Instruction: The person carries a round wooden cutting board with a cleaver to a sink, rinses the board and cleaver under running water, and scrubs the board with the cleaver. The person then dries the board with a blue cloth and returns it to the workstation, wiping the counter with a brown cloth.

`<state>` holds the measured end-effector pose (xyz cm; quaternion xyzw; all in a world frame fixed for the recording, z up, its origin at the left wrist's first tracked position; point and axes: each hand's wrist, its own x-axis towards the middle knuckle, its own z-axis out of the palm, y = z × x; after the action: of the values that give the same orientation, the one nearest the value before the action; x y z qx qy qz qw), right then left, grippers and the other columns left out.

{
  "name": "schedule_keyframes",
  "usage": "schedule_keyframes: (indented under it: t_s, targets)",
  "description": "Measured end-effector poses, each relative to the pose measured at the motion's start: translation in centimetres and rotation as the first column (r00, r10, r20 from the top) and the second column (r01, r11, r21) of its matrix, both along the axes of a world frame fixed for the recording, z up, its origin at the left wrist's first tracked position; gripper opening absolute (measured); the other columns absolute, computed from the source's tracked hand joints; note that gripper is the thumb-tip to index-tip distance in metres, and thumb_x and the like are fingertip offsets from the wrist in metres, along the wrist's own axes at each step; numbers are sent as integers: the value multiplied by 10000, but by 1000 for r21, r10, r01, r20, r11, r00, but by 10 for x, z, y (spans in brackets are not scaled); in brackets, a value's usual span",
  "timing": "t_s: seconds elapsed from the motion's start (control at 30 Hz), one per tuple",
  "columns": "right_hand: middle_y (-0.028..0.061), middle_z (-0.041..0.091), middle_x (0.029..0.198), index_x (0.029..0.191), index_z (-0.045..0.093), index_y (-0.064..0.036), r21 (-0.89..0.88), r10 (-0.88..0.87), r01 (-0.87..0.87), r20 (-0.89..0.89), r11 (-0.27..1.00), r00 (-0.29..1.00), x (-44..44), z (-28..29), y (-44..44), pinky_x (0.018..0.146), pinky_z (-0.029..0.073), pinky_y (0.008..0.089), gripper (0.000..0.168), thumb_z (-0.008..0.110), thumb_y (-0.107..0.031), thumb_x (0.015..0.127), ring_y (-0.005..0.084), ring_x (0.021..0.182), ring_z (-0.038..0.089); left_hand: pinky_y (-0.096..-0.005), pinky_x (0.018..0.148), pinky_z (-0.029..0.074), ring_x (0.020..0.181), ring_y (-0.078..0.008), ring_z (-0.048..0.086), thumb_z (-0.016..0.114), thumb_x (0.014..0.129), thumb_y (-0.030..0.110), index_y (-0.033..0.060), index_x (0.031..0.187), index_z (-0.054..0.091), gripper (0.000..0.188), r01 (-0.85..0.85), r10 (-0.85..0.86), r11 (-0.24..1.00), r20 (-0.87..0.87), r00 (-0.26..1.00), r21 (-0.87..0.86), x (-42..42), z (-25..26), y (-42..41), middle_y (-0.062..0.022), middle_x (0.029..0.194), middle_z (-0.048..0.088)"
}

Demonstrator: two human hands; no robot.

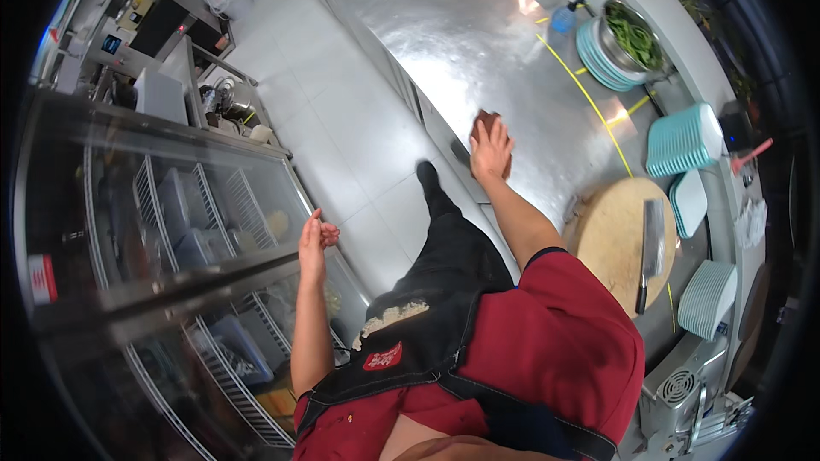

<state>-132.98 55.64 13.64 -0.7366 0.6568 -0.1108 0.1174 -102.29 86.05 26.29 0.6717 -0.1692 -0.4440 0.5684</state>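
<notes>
My right hand [491,150] lies flat on a brown cloth [485,120] on the stainless steel counter [435,38], close to its edge. The palm and fingers cover most of the cloth. On the other side of my body my left hand [315,240] is raised in the air with its fingers loosely bent and nothing in it. It is nearest to the glass-fronted refrigerator [256,169], though I cannot tell whether it touches it. A round wooden chopping board [602,230] rests on the counter right of my right forearm, and a cleaver [652,237] lies on top of it.
Stacked turquoise-and-white plates [682,137] line the counter's far side. A steel bowl of green leaves [631,35] sits on round plates beside a blue bottle [564,18]. A metal machine [682,374] stands lower right. Pale floor tiles [327,102] separate counter and refrigerator.
</notes>
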Motion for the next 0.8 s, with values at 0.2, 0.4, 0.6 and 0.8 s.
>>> schedule_keyframes:
  t_s: [0.2,0.4,0.6,0.8]
  targets:
    - [171,251,1556,1386,488,-191,-105,-4,22,169,994,986,178,-9,-140,1170,65,521,485,576,-289,919,346,1448,170,-284,771,506,835,-131,615,439,1029,369,1,1398,410,522,7,-4,990,-25,1000,139,106,-35,-114,-45,924,623]
    - [157,143,1592,1442,404,-121,-1,-322,339,315,941,893,324,-3,-283,1188,8,468,505,504,-290,977,297,1479,60,-303,798,507,868,-162,626,459,1015,408,4,1403,401,563,149,-117,961,-148,982,231,210,-30,-256,-80,941,628]
    - [180,202,1571,1417,442,-102,-82,-316,345,248,935,916,432,-12,-386,1187,47,478,494,547,-249,956,327,1465,126,-339,829,531,947,-213,640,464,1007,421,12,1423,369,591,237,-156,943,-320,935,234,319,-32,-381,-108,1005,620]
    - [193,322,1511,1339,527,-109,-211,-170,221,232,952,958,488,-15,-474,1162,170,487,422,567,-189,926,351,1409,261,-404,870,539,1046,-294,624,429,1022,384,19,1334,434,480,398,-263,909,-570,779,125,435,-110,-565,-141,1113,581]
